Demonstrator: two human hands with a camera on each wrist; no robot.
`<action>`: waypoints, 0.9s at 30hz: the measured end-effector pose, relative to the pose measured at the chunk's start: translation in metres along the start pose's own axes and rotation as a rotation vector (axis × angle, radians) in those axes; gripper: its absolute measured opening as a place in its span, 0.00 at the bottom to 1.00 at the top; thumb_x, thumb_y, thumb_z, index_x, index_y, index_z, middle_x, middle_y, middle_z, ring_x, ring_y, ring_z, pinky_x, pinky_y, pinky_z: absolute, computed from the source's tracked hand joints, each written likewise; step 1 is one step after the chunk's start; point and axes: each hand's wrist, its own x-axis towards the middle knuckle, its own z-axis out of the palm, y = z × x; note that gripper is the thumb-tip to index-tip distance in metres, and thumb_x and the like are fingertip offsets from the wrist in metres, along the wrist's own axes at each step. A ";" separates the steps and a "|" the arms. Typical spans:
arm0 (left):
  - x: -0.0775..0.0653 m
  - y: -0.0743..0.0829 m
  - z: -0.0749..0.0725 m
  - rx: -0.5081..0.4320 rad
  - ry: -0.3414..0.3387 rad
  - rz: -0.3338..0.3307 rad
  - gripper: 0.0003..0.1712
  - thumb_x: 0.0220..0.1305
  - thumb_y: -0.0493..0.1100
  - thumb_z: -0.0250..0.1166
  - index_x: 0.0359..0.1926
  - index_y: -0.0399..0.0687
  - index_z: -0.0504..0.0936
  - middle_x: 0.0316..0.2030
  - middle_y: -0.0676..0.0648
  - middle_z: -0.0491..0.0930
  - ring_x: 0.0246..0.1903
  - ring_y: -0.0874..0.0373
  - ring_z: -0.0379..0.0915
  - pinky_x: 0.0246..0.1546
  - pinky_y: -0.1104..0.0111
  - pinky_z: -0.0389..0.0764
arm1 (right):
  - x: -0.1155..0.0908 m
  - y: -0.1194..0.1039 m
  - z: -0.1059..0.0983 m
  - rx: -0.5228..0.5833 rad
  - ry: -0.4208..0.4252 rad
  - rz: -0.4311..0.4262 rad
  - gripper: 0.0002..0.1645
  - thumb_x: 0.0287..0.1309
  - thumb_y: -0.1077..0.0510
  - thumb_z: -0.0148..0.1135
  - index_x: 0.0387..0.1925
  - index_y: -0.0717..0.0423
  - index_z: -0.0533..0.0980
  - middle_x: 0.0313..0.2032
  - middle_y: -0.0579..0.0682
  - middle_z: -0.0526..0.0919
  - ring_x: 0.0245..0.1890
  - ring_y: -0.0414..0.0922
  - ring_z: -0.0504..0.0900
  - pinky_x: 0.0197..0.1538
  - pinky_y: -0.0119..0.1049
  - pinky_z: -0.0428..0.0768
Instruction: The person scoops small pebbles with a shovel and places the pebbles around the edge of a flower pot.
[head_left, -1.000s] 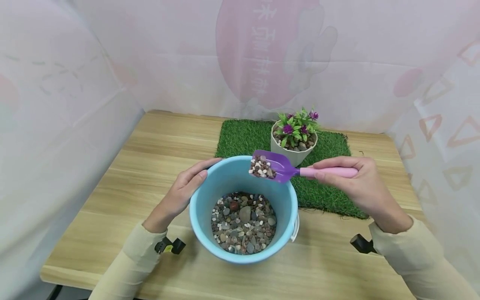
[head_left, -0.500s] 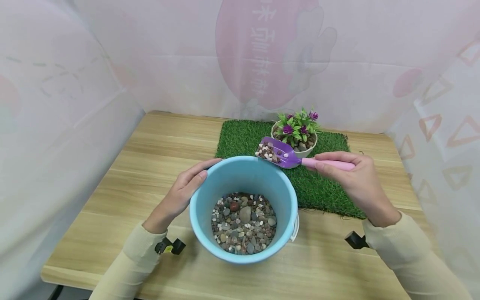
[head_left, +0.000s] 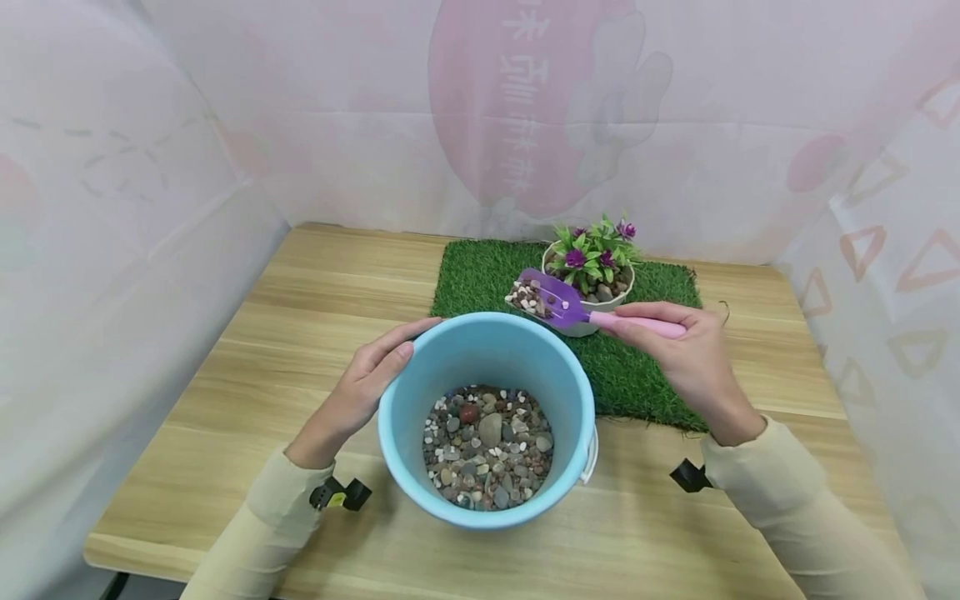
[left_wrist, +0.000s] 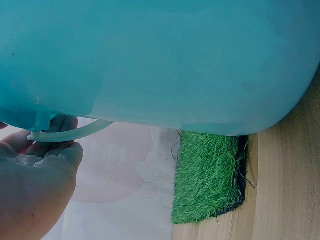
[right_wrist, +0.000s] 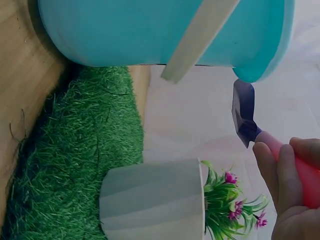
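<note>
My right hand (head_left: 690, 354) pinches the pink handle of a purple-bladed toy shovel (head_left: 564, 307). On the blade lies a heap of small white and brown pebbles (head_left: 529, 297). The blade hangs just past the far rim of a light blue bucket (head_left: 480, 519), overlapping the white flowerpot (head_left: 579, 329) in the head view. My left hand (head_left: 366, 379) rests against the bucket's left side with fairly straight fingers, the thumb at the rim. Mixed stones (head_left: 491, 471) cover the bucket's bottom. In the left wrist view the white bail handle (left_wrist: 75, 134) passes in front of my left fingers.
An artificial grass mat (head_left: 645, 387) lies behind and right of the bucket, with the pot of purple flowers (head_left: 592, 258) on it. A wooden table (head_left: 247, 392) bears everything. Printed cloth walls (head_left: 360, 133) close in the back and sides.
The shovel has moved away from over the bucket's inside to beyond its far rim, then slightly left, still loaded with pebbles. My left hand and the bucket have stayed in place.
</note>
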 end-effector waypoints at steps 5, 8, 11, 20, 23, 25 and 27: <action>0.000 0.002 0.001 -0.001 0.000 0.001 0.27 0.86 0.41 0.43 0.77 0.35 0.66 0.70 0.29 0.73 0.56 0.40 0.86 0.45 0.45 0.93 | 0.003 0.009 0.006 -0.026 0.031 0.021 0.24 0.62 0.54 0.78 0.54 0.65 0.85 0.46 0.51 0.93 0.49 0.44 0.92 0.57 0.32 0.91; 0.000 0.002 0.001 -0.001 0.002 0.007 0.27 0.86 0.41 0.43 0.77 0.34 0.66 0.70 0.28 0.73 0.56 0.40 0.86 0.44 0.45 0.93 | 0.006 0.015 0.011 -0.062 0.059 0.021 0.24 0.61 0.51 0.78 0.53 0.61 0.86 0.46 0.49 0.94 0.50 0.43 0.92 0.56 0.31 0.91; 0.000 0.002 0.001 0.009 0.001 0.011 0.27 0.86 0.41 0.43 0.77 0.33 0.65 0.69 0.28 0.73 0.56 0.41 0.86 0.44 0.45 0.93 | 0.009 0.022 0.017 -0.070 0.089 0.024 0.24 0.61 0.50 0.78 0.53 0.60 0.87 0.45 0.48 0.94 0.49 0.42 0.92 0.55 0.30 0.91; -0.004 0.000 0.001 -0.002 0.007 -0.004 0.28 0.86 0.41 0.43 0.77 0.31 0.64 0.70 0.28 0.73 0.56 0.39 0.86 0.44 0.44 0.93 | 0.016 0.043 0.039 0.006 0.093 0.001 0.24 0.62 0.52 0.77 0.56 0.61 0.85 0.48 0.52 0.93 0.50 0.47 0.92 0.60 0.33 0.89; -0.003 0.000 0.000 0.005 0.006 0.002 0.28 0.86 0.41 0.43 0.77 0.31 0.64 0.70 0.28 0.73 0.56 0.38 0.86 0.43 0.44 0.93 | 0.020 0.045 0.046 0.065 0.097 -0.013 0.24 0.63 0.54 0.76 0.56 0.63 0.84 0.48 0.54 0.92 0.50 0.48 0.92 0.62 0.38 0.89; -0.002 0.000 0.000 0.007 0.005 0.003 0.28 0.86 0.41 0.43 0.77 0.32 0.64 0.70 0.29 0.73 0.56 0.38 0.85 0.44 0.45 0.93 | 0.023 0.047 0.048 0.091 0.103 -0.025 0.24 0.64 0.55 0.75 0.56 0.64 0.84 0.49 0.55 0.92 0.50 0.48 0.93 0.61 0.40 0.89; -0.002 0.000 0.000 0.008 0.003 0.003 0.28 0.86 0.41 0.43 0.78 0.33 0.64 0.70 0.29 0.73 0.56 0.38 0.85 0.44 0.45 0.93 | 0.025 0.048 0.051 0.103 0.113 -0.034 0.24 0.65 0.55 0.75 0.57 0.65 0.83 0.49 0.55 0.92 0.49 0.48 0.93 0.61 0.42 0.89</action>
